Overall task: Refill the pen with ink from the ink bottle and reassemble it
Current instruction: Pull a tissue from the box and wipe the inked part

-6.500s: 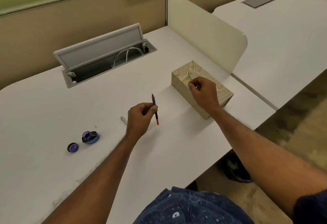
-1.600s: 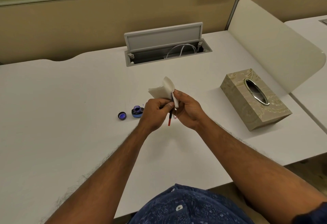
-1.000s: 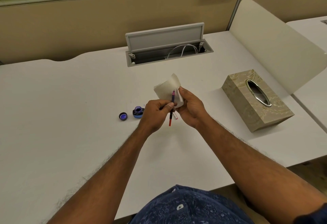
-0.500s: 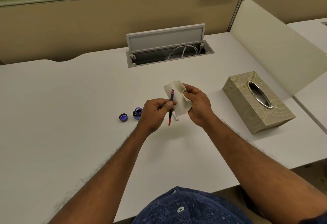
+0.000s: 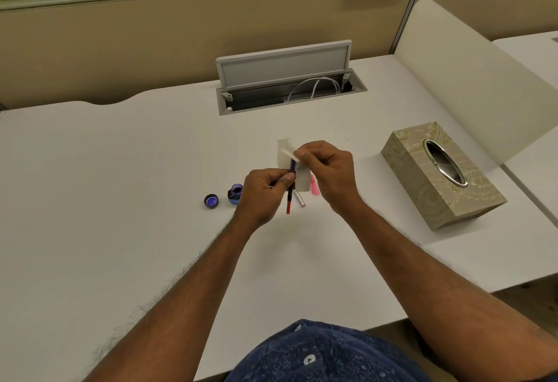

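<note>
White tabletop (image 5: 120,230) under both hands. Pen refill (image 5: 290,191) pinched upright in left hand (image 5: 265,194), long axis 12–6; tissue (image 5: 291,158) clamped by right hand (image 5: 329,170) at refill's 1 o'clock, touching its upper end. Ink bottle (image 5: 235,193) open, just beside left hand at 9.

You have one head-worn wide-angle view, looking forward and steeply down. Your left hand (image 5: 265,193) and right hand (image 5: 329,170) sit close, mid-frame; the white laminate desk (image 5: 105,200) spreads beyond them to the beige partition wall (image 5: 151,43).
</note>
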